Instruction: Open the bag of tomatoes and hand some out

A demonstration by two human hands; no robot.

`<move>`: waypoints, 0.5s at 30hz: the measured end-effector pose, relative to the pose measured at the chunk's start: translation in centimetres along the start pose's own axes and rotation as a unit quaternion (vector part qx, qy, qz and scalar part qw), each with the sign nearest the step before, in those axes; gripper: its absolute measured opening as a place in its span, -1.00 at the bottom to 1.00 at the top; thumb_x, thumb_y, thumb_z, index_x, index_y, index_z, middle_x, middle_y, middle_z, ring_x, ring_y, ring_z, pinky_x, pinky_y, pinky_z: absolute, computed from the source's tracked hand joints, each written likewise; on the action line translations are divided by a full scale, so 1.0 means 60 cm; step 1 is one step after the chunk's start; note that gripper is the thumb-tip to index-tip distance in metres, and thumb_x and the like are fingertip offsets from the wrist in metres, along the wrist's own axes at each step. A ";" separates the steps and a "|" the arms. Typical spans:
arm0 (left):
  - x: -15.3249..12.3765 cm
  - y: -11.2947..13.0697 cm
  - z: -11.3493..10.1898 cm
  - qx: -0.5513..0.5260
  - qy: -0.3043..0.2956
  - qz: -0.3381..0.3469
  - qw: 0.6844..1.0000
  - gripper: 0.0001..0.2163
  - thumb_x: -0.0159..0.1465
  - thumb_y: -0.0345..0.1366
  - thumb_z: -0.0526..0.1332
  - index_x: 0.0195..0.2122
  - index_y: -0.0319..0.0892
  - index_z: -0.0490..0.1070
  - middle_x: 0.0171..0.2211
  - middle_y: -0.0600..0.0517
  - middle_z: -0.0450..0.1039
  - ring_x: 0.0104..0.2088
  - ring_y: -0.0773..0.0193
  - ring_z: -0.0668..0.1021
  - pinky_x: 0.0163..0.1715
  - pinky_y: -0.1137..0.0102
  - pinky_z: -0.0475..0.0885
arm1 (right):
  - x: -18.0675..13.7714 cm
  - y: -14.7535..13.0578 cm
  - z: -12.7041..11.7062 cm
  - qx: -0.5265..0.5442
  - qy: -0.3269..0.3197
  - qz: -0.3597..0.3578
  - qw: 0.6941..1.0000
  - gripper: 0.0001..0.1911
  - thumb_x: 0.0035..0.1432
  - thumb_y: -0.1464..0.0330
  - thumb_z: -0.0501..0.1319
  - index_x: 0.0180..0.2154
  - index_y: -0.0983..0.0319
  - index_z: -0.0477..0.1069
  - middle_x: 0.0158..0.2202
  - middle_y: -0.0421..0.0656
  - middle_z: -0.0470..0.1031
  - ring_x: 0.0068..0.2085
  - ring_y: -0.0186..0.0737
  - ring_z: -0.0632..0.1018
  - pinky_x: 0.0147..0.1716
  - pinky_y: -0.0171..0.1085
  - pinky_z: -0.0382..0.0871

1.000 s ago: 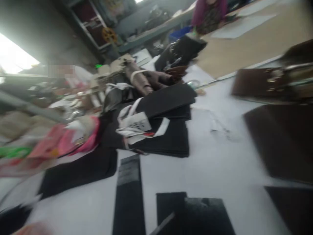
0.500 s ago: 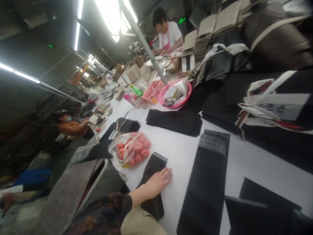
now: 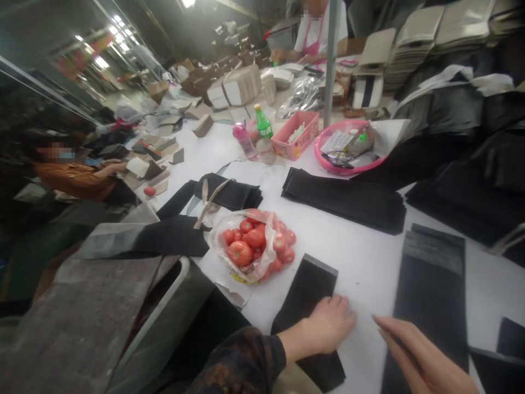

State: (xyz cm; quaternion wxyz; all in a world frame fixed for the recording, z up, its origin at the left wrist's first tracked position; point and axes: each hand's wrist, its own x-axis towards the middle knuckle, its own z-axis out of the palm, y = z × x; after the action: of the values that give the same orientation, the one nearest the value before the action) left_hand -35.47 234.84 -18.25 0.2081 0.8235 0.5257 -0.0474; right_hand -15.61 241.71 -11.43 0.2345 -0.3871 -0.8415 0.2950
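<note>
My left hand (image 3: 334, 325) lies on a narrow black strip of material (image 3: 314, 282), its fingers bent a little and their tips over the strip's right edge by the white tabletop (image 3: 361, 262). To its right, my right hand (image 3: 426, 353) is held with fingers stretched out and nothing visible between them. Beneath and beyond it is a longer stack of black strips (image 3: 430, 295) with a greyish far end. A clear plastic bag of tomatoes (image 3: 254, 241) sits just beyond my left hand.
Farther back lie more black pieces (image 3: 344, 200), a pink basin (image 3: 348, 167), a pink box (image 3: 295, 137), a green bottle (image 3: 262, 123) and a pink-lidded bottle (image 3: 245, 139). A metal post (image 3: 330, 65) rises there. One person (image 3: 76, 175) works at left, another (image 3: 320, 33) behind.
The view has swung left and down, so the table's things sit farther right in it. My right hand has come into view. My left hand stays on the black strip, fingers slightly more bent.
</note>
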 end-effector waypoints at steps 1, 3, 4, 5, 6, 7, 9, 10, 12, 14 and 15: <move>-0.024 -0.009 -0.019 -0.038 0.014 0.015 0.999 -0.32 0.07 -0.20 0.40 0.15 -0.35 0.19 0.21 -0.36 0.18 0.22 -0.13 0.26 0.09 0.08 0.35 | 0.022 -0.041 0.018 -0.005 -0.018 -0.017 1.000 -0.70 0.31 0.10 0.08 -0.02 0.03 0.44 -0.08 -0.23 0.57 -0.14 -0.19 0.62 -0.14 -0.31 0.53; -0.093 -0.039 -0.075 -0.108 0.041 0.023 0.993 -0.45 0.12 -0.13 0.39 0.04 -0.34 0.32 0.09 -0.32 0.33 0.16 -0.14 0.34 0.13 0.05 0.32 | 0.076 -0.127 0.050 0.002 -0.036 -0.019 0.999 -0.76 0.34 0.23 0.08 -0.01 0.03 0.41 -0.07 -0.22 0.55 -0.10 -0.22 0.60 -0.10 -0.32 0.50; -0.135 -0.062 -0.109 -0.163 0.033 0.008 0.986 -0.55 0.14 -0.14 0.39 -0.04 -0.28 0.39 -0.03 -0.23 0.43 0.04 -0.05 0.45 0.02 0.15 0.40 | 0.108 -0.169 0.066 0.014 -0.043 -0.010 0.999 -0.77 0.35 0.27 0.08 0.00 0.03 0.39 -0.06 -0.22 0.54 -0.08 -0.23 0.58 -0.09 -0.33 0.48; -0.177 -0.090 -0.142 -0.244 0.018 0.000 0.970 -0.63 0.17 -0.11 0.37 -0.09 -0.20 0.43 -0.16 -0.10 0.50 -0.14 0.08 0.53 -0.16 0.27 0.46 | 0.142 -0.210 0.082 0.029 -0.043 -0.006 0.999 -0.77 0.35 0.30 0.09 0.01 0.04 0.38 -0.07 -0.21 0.53 -0.08 -0.24 0.57 -0.09 -0.33 0.46; -0.218 -0.122 -0.173 -0.327 0.032 -0.022 0.944 -0.67 0.23 -0.08 0.31 -0.05 -0.12 0.42 -0.19 0.00 0.51 -0.22 0.19 0.55 -0.24 0.37 0.46 | 0.177 -0.247 0.100 0.045 -0.047 -0.005 0.998 -0.77 0.35 0.33 0.09 0.01 0.05 0.37 -0.06 -0.20 0.53 -0.08 -0.24 0.56 -0.09 -0.32 0.45; -0.254 -0.158 -0.198 -0.394 0.070 -0.062 0.914 -0.71 0.27 -0.07 0.25 -0.05 -0.06 0.42 -0.19 0.07 0.53 -0.24 0.27 0.56 -0.25 0.42 0.44 | 0.211 -0.280 0.121 0.062 -0.048 -0.003 0.997 -0.77 0.36 0.36 0.09 0.00 0.06 0.37 -0.06 -0.20 0.52 -0.06 -0.25 0.55 -0.09 -0.32 0.44; -0.302 -0.232 -0.225 -0.398 0.175 -0.184 0.881 -0.82 0.38 -0.16 0.11 -0.18 -0.09 0.44 -0.28 0.09 0.51 -0.27 0.30 0.54 -0.21 0.41 0.42 | 0.273 -0.331 0.171 0.083 -0.067 -0.011 0.994 -0.79 0.36 0.38 0.08 -0.02 0.08 0.37 -0.06 -0.19 0.51 -0.04 -0.23 0.53 -0.07 -0.30 0.41; -0.313 -0.267 -0.226 -0.353 0.225 -0.243 0.875 -0.83 0.39 -0.22 0.08 -0.20 -0.12 0.43 -0.26 0.05 0.49 -0.24 0.27 0.53 -0.17 0.38 0.42 | 0.299 -0.349 0.199 0.074 -0.082 -0.018 0.994 -0.80 0.36 0.39 0.08 -0.03 0.09 0.37 -0.07 -0.19 0.51 -0.05 -0.22 0.53 -0.08 -0.28 0.40; -0.311 -0.326 -0.209 -0.226 0.248 -0.317 0.887 -0.84 0.35 -0.32 0.13 -0.08 -0.18 0.38 -0.12 -0.05 0.45 -0.08 0.13 0.48 -0.03 0.25 0.39 | 0.337 -0.367 0.258 0.003 -0.136 -0.020 0.991 -0.85 0.36 0.40 0.07 -0.10 0.15 0.38 -0.16 -0.16 0.52 -0.13 -0.17 0.54 -0.16 -0.25 0.40; -0.291 -0.366 -0.180 -0.142 0.206 -0.344 0.905 -0.65 0.27 -0.33 0.22 0.07 -0.25 0.29 -0.03 -0.14 0.40 0.00 0.03 0.44 0.03 0.16 0.37 | 0.355 -0.366 0.311 -0.110 -0.212 0.002 0.971 -0.86 0.35 0.41 0.05 -0.18 0.21 0.39 -0.24 -0.12 0.51 -0.22 -0.12 0.56 -0.28 -0.23 0.39; -0.281 -0.378 -0.166 -0.122 0.182 -0.349 0.911 -0.56 0.24 -0.31 0.25 0.13 -0.29 0.24 -0.01 -0.17 0.38 0.00 0.00 0.43 0.02 0.15 0.37 | 0.357 -0.362 0.331 -0.160 -0.250 0.022 0.955 -0.86 0.34 0.43 0.04 -0.20 0.23 0.38 -0.25 -0.11 0.51 -0.26 -0.10 0.56 -0.34 -0.23 0.38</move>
State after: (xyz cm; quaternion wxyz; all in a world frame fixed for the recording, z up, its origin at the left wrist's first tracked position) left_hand -64.43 232.66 -10.84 0.1773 0.5499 0.8103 0.0980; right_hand -51.77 240.95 -7.35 -0.0549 -0.3518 -0.9006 0.2492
